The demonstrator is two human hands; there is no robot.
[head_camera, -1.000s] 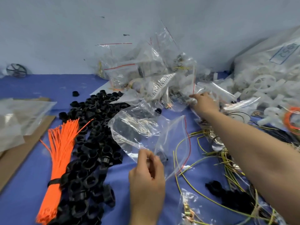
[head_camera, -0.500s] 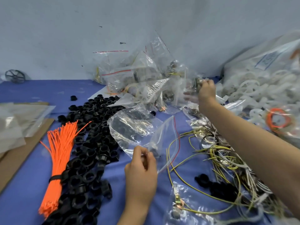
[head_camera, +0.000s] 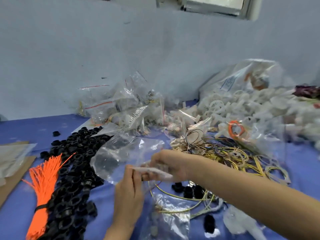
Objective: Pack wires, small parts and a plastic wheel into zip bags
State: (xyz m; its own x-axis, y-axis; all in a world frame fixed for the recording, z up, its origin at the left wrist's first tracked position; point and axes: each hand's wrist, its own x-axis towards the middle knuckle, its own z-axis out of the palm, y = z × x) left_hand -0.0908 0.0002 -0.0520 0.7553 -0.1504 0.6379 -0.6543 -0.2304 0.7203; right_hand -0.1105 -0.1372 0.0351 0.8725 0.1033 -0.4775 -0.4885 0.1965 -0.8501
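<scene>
Blue cloth covers the bench [head_camera: 107, 201], and a pale blue-white wall [head_camera: 86, 58] stands right behind it. The bottom of a window frame [head_camera: 214, 6] shows at the top of the wall.

In the middle, the left hand [head_camera: 129, 193] holds up the near edge of a clear zip bag [head_camera: 121, 153]. Its grip is a pinch: thumb and fingers are pressed together on the plastic. The right hand [head_camera: 170, 166] is at the bag's mouth, just above the left hand. It is blurred, so I cannot tell if its grip is spread or pinching.

A big heap of black plastic rings [head_camera: 74, 170] lies on the left of the bag, partly under it. A bundle of orange cable ties [head_camera: 43, 191], held by a black band, lies beside the rings. Brown cardboard [head_camera: 12, 181] and flat clear bags [head_camera: 12, 155] sit at the far left edge.

A tangle of yellow and green wires [head_camera: 230, 155] lies on the right, under and past the right arm. A filled small bag [head_camera: 171, 217] with wires in it lies near the front. Against the wall is a pile of packed zip bags [head_camera: 121, 106] with red strips. White plastic wheels [head_camera: 239, 104] spill from a large clear sack [head_camera: 242, 78]. The sack has a white label, but its blue writing is too blurred to read.
</scene>
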